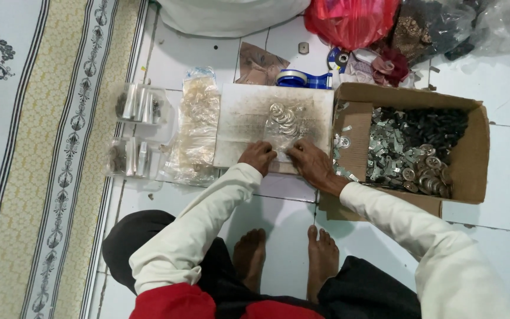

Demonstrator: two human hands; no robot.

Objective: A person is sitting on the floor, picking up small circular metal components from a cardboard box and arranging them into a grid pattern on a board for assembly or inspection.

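Clear plastic bag (283,127) w/ metal rings, pinched in L hand (258,156) & R hand (307,159) grip, on white board (243,118).

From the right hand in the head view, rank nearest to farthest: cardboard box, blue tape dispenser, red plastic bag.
From the right hand:
1. Cardboard box, just to its right, nearest.
2. Blue tape dispenser, beyond the white board.
3. Red plastic bag, at the top edge, farthest.

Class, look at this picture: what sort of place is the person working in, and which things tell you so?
Probably a home floor used for small packing work: white floor tiles, a patterned rug, and a cardboard box of small metal parts beside bare feet.
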